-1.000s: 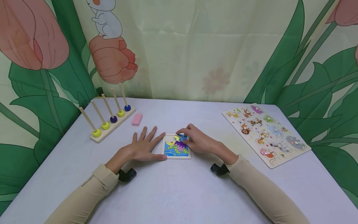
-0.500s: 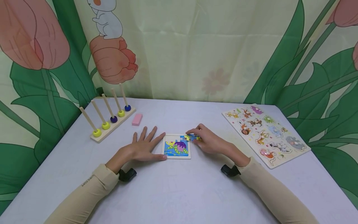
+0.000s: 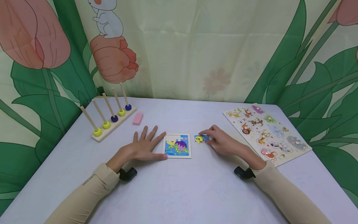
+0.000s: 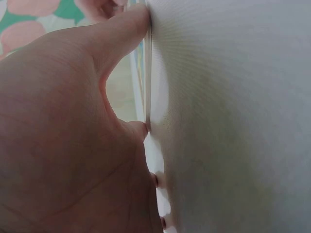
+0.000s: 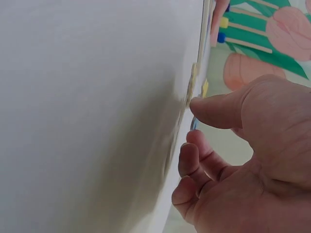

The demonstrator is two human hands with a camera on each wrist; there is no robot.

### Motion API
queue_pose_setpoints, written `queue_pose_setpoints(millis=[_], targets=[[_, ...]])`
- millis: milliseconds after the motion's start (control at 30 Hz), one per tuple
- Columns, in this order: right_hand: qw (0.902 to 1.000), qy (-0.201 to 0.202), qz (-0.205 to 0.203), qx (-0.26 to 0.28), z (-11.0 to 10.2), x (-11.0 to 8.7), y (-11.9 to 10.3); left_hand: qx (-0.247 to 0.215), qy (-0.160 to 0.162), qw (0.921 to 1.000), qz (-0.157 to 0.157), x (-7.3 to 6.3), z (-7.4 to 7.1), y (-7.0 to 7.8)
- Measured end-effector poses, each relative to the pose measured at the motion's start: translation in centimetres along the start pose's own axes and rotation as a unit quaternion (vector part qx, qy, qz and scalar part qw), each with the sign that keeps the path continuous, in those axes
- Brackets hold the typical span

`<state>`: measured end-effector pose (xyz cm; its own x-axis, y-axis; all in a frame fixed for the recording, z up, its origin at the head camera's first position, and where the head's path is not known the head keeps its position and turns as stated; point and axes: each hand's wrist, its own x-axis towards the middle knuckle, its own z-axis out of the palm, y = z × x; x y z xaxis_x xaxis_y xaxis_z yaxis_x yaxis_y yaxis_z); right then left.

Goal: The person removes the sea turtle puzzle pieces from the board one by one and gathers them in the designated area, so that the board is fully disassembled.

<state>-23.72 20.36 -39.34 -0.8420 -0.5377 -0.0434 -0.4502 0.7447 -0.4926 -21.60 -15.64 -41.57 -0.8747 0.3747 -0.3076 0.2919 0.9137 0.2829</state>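
In the head view a small square jigsaw puzzle (image 3: 177,152) with a purple-shelled sea creature lies flat in its pale frame, bare board showing at its upper left. My left hand (image 3: 144,148) is spread on the table, thumb and index fingertips against the frame's left side; the left wrist view shows the thumb (image 4: 129,29) at that edge. Right of the frame, my right hand (image 3: 225,142) pinches a blue-and-yellow puzzle piece (image 3: 199,139) low over the table. The right wrist view shows the piece edge-on by the thumb (image 5: 218,110), with the other fingers curled.
A peg stacker (image 3: 112,125) with yellow and dark blue beads stands at the left, with a pink block (image 3: 137,119) beside it. An animal puzzle board (image 3: 260,130) lies at the right, close to the right forearm. A printed curtain (image 3: 179,56) hangs behind the table.
My right hand has lifted the blue-and-yellow piece out of the puzzle's top part and carried it right, past the frame, baring the board there. The left hand has stayed in place.
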Motion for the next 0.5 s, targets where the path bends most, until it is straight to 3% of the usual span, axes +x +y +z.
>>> queue_pose_setpoints(millis=[500], targets=[[1.0,-0.005,-0.001,-0.007,-0.8,-1.2,1.6,-0.008,-0.001,1.0,0.003,-0.3,-0.2,0.1]])
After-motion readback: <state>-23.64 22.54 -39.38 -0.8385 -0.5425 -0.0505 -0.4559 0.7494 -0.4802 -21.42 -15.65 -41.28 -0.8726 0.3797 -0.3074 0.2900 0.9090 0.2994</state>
